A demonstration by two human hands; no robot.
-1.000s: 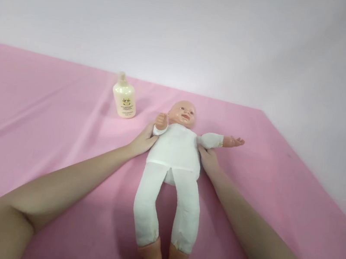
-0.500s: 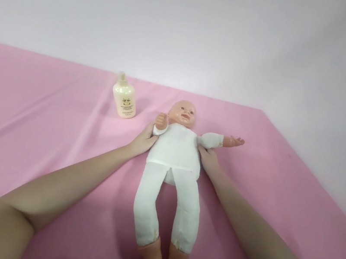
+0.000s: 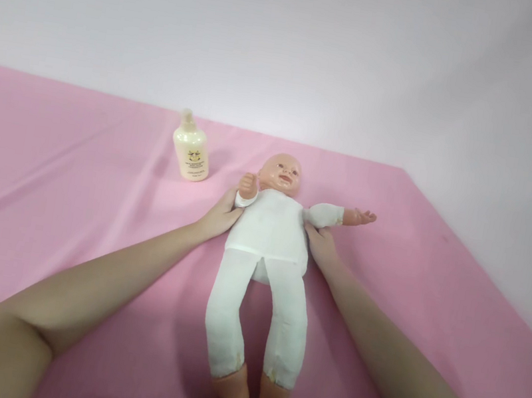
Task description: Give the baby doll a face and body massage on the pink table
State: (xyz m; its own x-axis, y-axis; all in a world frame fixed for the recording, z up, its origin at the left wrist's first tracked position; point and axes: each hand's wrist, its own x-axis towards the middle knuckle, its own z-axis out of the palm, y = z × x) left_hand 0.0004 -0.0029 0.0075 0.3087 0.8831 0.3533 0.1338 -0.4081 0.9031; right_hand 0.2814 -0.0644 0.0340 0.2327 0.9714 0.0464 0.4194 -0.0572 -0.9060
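One bald, shiny-headed baby doll with a white body and limbs (image 3: 271,230) lies face up on the pink-covered tabletop (image 3: 71,182), head far and feet near. The left hand (image 3: 221,216) has its grip clasped on the doll's flank at scene left; the right hand (image 3: 322,245) grasps the flank at scene right, with fingers partly hidden. One pale yellow pump bottle with dark print (image 3: 191,152) stands far left, apart from the left hand.
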